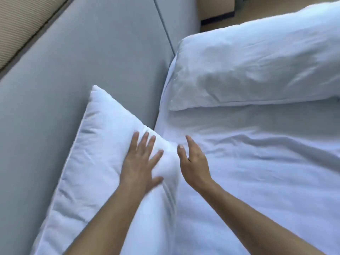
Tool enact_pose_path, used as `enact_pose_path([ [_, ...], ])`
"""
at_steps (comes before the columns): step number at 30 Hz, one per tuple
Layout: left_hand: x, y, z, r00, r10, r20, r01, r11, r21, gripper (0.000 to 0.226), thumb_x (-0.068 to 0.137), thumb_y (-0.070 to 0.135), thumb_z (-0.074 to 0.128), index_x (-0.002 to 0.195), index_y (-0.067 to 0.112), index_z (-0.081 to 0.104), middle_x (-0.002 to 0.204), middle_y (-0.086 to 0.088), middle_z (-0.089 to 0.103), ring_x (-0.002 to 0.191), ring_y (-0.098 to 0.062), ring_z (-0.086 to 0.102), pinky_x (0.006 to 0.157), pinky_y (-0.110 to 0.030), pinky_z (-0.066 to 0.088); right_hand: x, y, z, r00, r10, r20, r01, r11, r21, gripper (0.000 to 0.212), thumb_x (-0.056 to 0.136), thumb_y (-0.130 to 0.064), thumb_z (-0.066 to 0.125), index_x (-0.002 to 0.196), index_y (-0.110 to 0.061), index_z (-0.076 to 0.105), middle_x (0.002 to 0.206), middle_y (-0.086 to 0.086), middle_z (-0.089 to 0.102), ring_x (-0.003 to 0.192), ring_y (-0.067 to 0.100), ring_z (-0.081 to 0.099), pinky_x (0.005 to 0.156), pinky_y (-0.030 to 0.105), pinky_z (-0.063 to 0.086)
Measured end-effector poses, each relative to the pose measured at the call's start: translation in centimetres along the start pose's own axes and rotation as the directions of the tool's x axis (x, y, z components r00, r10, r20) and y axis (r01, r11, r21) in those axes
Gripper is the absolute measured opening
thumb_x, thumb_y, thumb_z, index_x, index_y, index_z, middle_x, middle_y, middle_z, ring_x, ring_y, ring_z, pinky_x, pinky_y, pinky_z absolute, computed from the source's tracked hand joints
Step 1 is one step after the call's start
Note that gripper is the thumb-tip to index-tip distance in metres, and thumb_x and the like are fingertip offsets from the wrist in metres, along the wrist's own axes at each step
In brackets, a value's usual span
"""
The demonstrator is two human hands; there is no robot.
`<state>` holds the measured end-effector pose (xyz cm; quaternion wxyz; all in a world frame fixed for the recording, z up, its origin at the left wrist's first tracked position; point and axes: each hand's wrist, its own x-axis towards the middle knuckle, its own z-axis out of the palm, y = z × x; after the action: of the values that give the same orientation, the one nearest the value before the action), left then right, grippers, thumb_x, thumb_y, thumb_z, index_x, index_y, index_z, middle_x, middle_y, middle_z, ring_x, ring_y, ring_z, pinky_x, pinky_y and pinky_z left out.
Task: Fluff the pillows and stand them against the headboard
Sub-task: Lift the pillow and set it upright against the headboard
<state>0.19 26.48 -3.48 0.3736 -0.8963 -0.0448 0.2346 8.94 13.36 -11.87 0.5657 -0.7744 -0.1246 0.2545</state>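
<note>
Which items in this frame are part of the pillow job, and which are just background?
Part of the job:
near pillow, leaning on the headboard
far pillow, lying flat
grey headboard
left hand, flat on the near pillow
right hand, open beside it

Background:
white sheet
beige wall

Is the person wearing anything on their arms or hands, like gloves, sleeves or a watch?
Nothing shows. The left hand and right hand are bare, without gloves or rings. Both forearms are uncovered to the picture's edge, with no sleeve, watch or bracelet visible.
</note>
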Motion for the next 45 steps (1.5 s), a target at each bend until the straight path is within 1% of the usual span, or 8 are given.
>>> enact_pose_path([
  [4, 0.0, -2.3, 1.4, 0.998, 0.007, -0.058, -0.008, 1.000, -0.023, 0.081, 0.083, 0.076, 0.031, 0.153, 0.037, 0.025, 0.165, -0.011, 0.007, 0.152, -0.035, -0.001, 0.118, -0.061, -0.008, -1.2, 3.6, 6.1, 0.987, -0.002, 0.159, -0.010, 0.997, 0.079, 0.063, 0.104, -0.045, 0.032, 0.158, -0.018, 0.015, 0.166, -0.003, 0.010, 0.152, 0.009, 0.003, 0.119, 0.019, 0.001],
  [9, -1.0, -3.6, 2.9, 0.984, 0.010, -0.177, -0.033, 0.992, -0.125, 0.079, 0.079, 0.072, 0.044, 0.147, 0.034, 0.042, 0.160, -0.009, 0.028, 0.150, -0.030, 0.021, 0.121, -0.058, 0.005, 2.4, 5.5, 7.7, 0.889, 0.408, -0.206, -0.326, 0.883, 0.338, 0.035, 0.104, -0.027, 0.036, 0.123, -0.008, 0.059, 0.124, 0.010, 0.061, 0.119, 0.029, 0.052, 0.099, 0.034, 0.037],
  [16, -1.4, -4.3, 3.7, 0.975, -0.005, -0.223, -0.032, 0.987, -0.160, 0.078, 0.081, 0.074, 0.041, 0.148, 0.036, 0.038, 0.162, -0.006, 0.025, 0.151, -0.027, 0.017, 0.122, -0.055, 0.003, 8.7, 5.8, 5.4, 0.843, 0.534, 0.068, -0.529, 0.798, 0.290, 0.015, 0.077, -0.026, 0.071, 0.065, -0.016, 0.072, 0.068, -0.001, 0.069, 0.073, 0.022, 0.067, 0.076, 0.035, 0.061],
  [21, -1.3, -4.3, 3.7, 0.972, 0.020, -0.232, -0.067, 0.978, -0.198, 0.078, 0.080, 0.075, 0.039, 0.148, 0.035, 0.039, 0.162, -0.006, 0.022, 0.152, -0.026, 0.013, 0.122, -0.055, 0.002, 7.2, 5.8, 4.9, 0.811, 0.458, -0.364, -0.389, 0.887, 0.249, 0.016, 0.089, -0.022, 0.065, 0.093, -0.015, 0.078, 0.089, 0.001, 0.075, 0.083, 0.017, 0.059, 0.076, 0.021, 0.040],
  [25, -0.4, -3.8, 3.2, 0.988, 0.001, -0.155, -0.030, 0.983, -0.183, 0.082, 0.083, 0.082, 0.018, 0.154, 0.042, 0.008, 0.165, -0.007, -0.007, 0.151, -0.026, -0.017, 0.116, -0.056, -0.019, 5.6, 5.5, 7.3, 0.783, 0.459, -0.419, -0.350, 0.883, 0.312, 0.023, 0.096, -0.030, 0.055, 0.105, -0.014, 0.070, 0.092, -0.004, 0.069, 0.100, 0.022, 0.065, 0.080, 0.022, 0.039],
  [30, 0.7, -1.5, 1.4, 1.000, 0.007, -0.006, -0.006, 0.998, 0.065, 0.081, 0.091, 0.072, 0.012, 0.154, 0.029, -0.013, 0.160, -0.017, -0.024, 0.144, -0.039, -0.031, 0.102, -0.066, -0.032, -1.1, 4.3, 11.6, 0.953, 0.191, -0.235, -0.109, 0.939, 0.325, 0.051, 0.105, -0.041, 0.034, 0.154, -0.028, 0.031, 0.159, -0.015, 0.030, 0.147, 0.001, 0.022, 0.120, 0.025, 0.019],
  [36, -4.2, 4.3, -1.0, 0.964, 0.201, 0.173, -0.231, 0.957, 0.175, 0.071, 0.100, 0.057, 0.016, 0.154, 0.022, -0.015, 0.161, -0.018, -0.021, 0.143, -0.045, -0.029, 0.100, -0.074, -0.027, -6.0, 8.6, 14.2, 1.000, 0.016, 0.000, -0.016, 1.000, 0.023, 0.070, 0.100, -0.059, 0.020, 0.158, -0.023, 0.002, 0.165, -0.003, -0.012, 0.152, 0.015, -0.016, 0.125, 0.039, -0.002],
  [45, -17.5, 1.5, -0.3, 0.972, 0.088, 0.217, -0.133, 0.970, 0.205, 0.078, 0.093, 0.070, 0.011, 0.155, 0.026, -0.008, 0.161, -0.019, -0.022, 0.144, -0.041, -0.029, 0.104, -0.070, -0.024, -19.4, 4.7, 14.7, 0.886, 0.429, 0.174, -0.462, 0.838, 0.290, 0.075, 0.097, -0.067, 0.023, 0.157, -0.033, -0.004, 0.167, -0.009, -0.001, 0.153, 0.011, -0.001, 0.124, 0.041, 0.006],
])
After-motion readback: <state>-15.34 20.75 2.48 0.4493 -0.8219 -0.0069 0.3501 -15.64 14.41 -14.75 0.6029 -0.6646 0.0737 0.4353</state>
